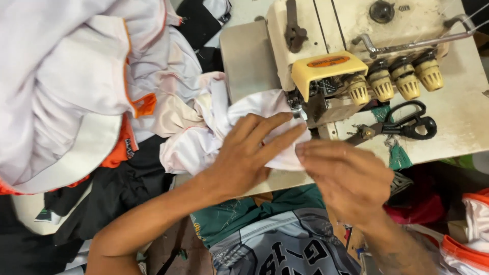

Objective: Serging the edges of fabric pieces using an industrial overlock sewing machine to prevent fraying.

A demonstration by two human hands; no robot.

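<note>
Both hands are on the white cloth [254, 109] right at the sewing machine [356, 40]. The left hand [249, 150] lies flat on it, fingers stretched out and pointing toward the presser foot [297, 106], pressing the cloth down on the machine bed. The right hand [346, 175] sits just right of it, near edge of the table [458, 122], fingers bunched together at the cloth's near right corner; looks like a pinch on the edge but it's blurry so I can't really tell.

The cloth runs from under the foot out to the left, where it bunches up and joins a big pile of white and orange garments [86, 86] at far left, with some black fabric [122, 188] under that.

On the machine there's a yellow cover [326, 66] and a row of four yellowish knobs [395, 81] to its right. Black scissors [402, 125] lie on the table just right of the needle area, closed, handles to the right. A scrap of green fabric [399, 158] hangs at the table edge near them
</note>
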